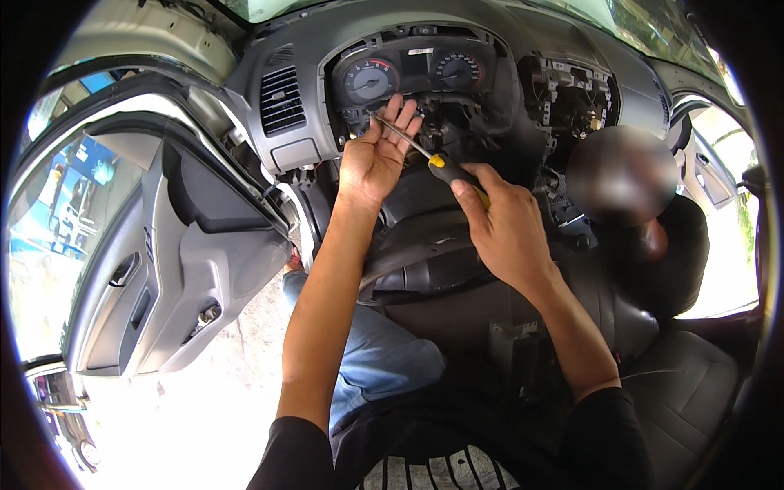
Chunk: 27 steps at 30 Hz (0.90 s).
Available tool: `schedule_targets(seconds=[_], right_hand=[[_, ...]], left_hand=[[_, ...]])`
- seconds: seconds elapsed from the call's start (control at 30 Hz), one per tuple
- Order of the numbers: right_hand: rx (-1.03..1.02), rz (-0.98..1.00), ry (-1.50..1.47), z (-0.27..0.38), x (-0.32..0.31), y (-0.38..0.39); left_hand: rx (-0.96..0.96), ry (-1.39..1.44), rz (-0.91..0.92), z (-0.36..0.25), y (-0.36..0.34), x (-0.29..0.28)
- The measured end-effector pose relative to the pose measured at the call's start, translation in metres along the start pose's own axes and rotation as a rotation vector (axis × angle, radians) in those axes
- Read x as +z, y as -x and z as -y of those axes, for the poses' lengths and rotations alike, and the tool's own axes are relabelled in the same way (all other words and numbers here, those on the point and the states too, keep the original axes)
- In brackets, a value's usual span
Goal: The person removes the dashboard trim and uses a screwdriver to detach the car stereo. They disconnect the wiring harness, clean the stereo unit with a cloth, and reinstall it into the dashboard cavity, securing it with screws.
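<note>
My right hand (513,233) is wrapped around the black and yellow handle of a screwdriver (447,169). Its thin metal shaft points up and left, across the fingers of my left hand (369,170). That hand is turned palm up with its fingers stretched out and slightly apart, and its thumb is close to the screwdriver's tip. Whether the tip touches the thumb or carries a small screw, I cannot tell. Just beyond my left fingertips is the instrument cluster (412,75), set in the dashboard with its surround off. Exposed brackets and wiring show below it.
The steering wheel (425,237) lies below my hands. A bare centre console opening (572,90) shows metal brackets. At the left, the car door (188,237) stands wide. Another person (661,253) leans in from the right, near the passenger seat (686,376).
</note>
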State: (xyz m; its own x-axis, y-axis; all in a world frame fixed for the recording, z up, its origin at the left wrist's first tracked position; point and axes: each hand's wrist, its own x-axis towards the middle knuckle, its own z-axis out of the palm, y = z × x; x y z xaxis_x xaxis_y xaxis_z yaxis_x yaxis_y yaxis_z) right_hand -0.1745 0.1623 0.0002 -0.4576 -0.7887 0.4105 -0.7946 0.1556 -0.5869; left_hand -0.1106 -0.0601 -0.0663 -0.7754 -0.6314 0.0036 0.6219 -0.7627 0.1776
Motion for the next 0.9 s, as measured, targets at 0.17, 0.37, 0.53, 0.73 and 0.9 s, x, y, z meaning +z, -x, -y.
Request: schedule_targets(seconds=[0.17,0.37,0.53,0.73,0.9], right_hand=[[-0.071,0.042,0.157,-0.001,0.024,-0.023],[-0.139,0.174,0.264,0.013,0.050,-0.042],[-0.143,0.188,0.265,0.024,0.060,-0.045],[-0.149,0.190,0.295,0.031,0.065,-0.044],[-0.159,0.176,0.311,0.033,0.069,-0.047]], left_hand=[[0.001,-0.171,-0.042,-0.001,0.003,-0.007],[-0.010,-0.204,-0.076,-0.012,0.001,-0.028],[-0.034,-0.185,0.001,-0.020,-0.001,-0.050],[-0.091,-0.092,0.129,-0.026,-0.001,-0.056],[-0.034,-0.103,0.044,-0.024,-0.006,-0.054]])
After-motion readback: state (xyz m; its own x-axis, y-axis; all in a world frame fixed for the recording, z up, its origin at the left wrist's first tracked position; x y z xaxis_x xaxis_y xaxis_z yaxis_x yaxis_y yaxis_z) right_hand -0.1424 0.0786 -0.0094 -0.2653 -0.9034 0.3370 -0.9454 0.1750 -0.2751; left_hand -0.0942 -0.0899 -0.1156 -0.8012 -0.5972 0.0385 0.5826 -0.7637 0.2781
